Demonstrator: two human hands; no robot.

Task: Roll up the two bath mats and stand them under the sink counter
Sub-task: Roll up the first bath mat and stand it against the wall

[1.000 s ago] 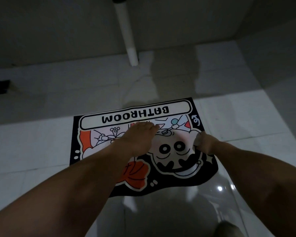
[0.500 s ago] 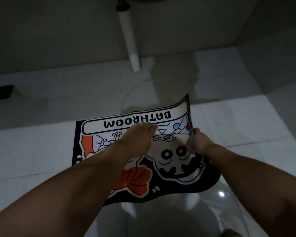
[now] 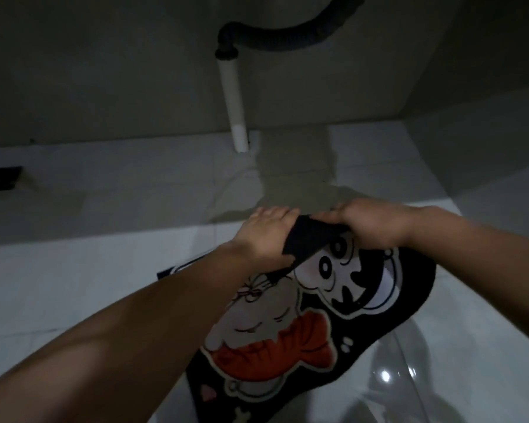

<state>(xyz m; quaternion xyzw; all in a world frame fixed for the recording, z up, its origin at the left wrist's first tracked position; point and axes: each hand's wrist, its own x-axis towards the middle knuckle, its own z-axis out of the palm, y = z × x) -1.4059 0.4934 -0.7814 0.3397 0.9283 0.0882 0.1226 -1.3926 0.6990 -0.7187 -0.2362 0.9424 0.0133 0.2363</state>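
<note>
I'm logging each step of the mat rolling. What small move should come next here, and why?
Probably turn the folded far edge over again toward the body. Both hands, left hand and right hand, grip that dark edge of the bath mat, but most of the printed face is unrolled.

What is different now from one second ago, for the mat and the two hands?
The far edge of the bath mat with the word BATHROOM has been lifted off the floor and turned over toward the person, so its black underside shows. The left hand and right hand, which lay on top, now grip that folded edge. The white drain pipe and the floor drain stayed in place.
</note>
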